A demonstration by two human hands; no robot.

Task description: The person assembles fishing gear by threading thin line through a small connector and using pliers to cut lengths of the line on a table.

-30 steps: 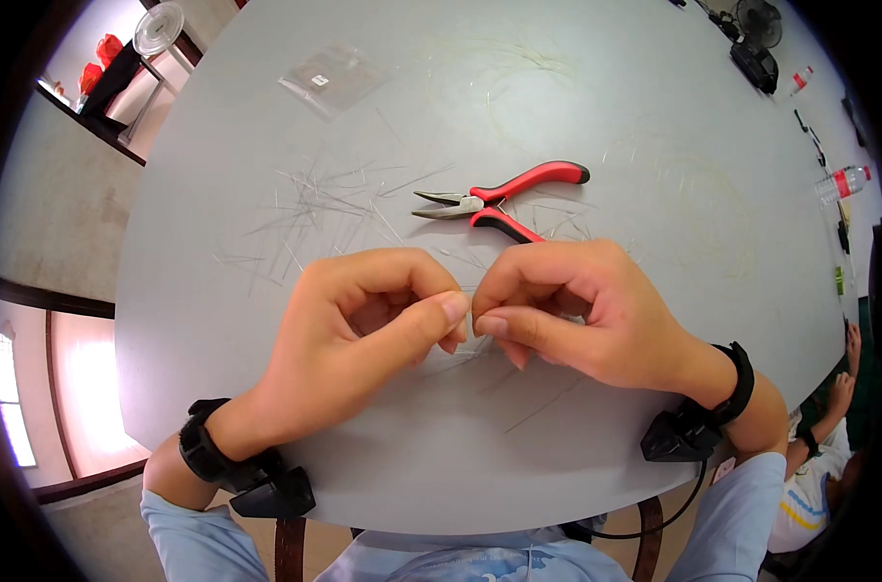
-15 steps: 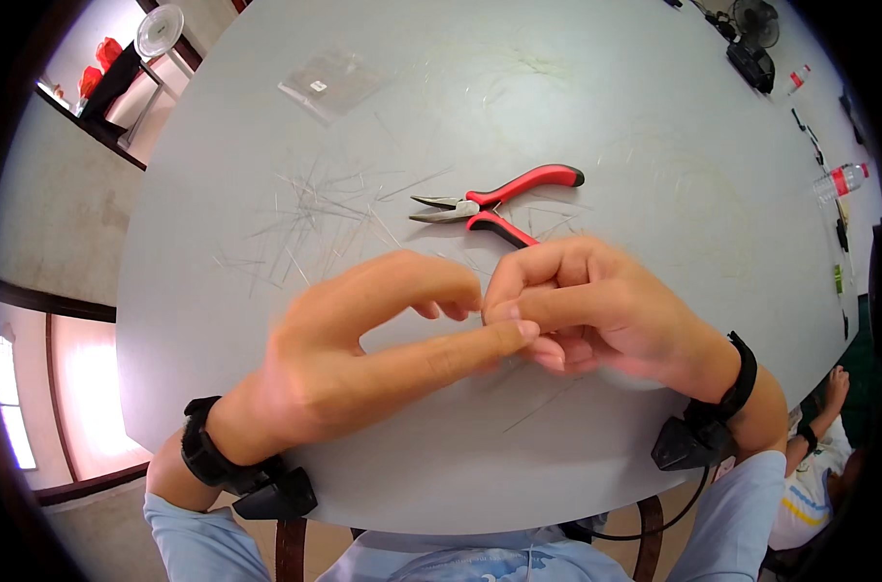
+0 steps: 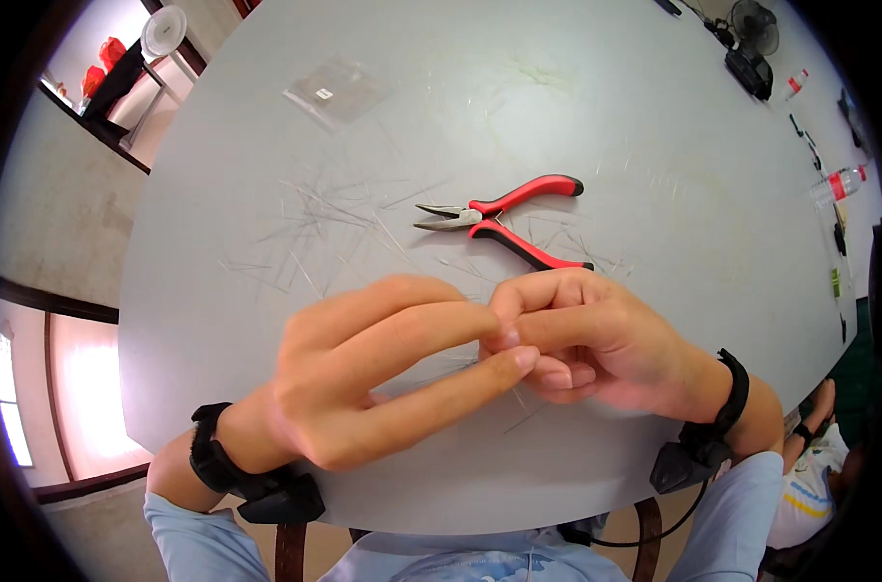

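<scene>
Above the near part of the table, my two hands meet at the fingertips. My right hand (image 3: 596,335) is closed in a pinch, thumb against curled forefinger; whatever it pinches is too small or hidden. My left hand (image 3: 373,373) reaches across with long fingers and thumb stretched out and a gap between them, their tips touching my right fingertips. Just beyond lie red-and-black long-nose pliers (image 3: 504,218), jaws slightly apart and pointing left. Thin metal pins or wire pieces (image 3: 329,209) are strewn left of the pliers, and more lie around the handles and under my hands.
A small clear plastic bag (image 3: 336,92) lies at the far left of the grey table (image 3: 654,126). Along the right stand a bottle with a red label (image 3: 839,184), a small fan (image 3: 754,27) and a black device (image 3: 750,73). Another person's arm (image 3: 817,412) shows at lower right.
My left fingers have come down toward the thumb, narrowing the gap between them. Both hands sit slightly lower in the picture. My right hand keeps its pinch, and the pliers lie still.
</scene>
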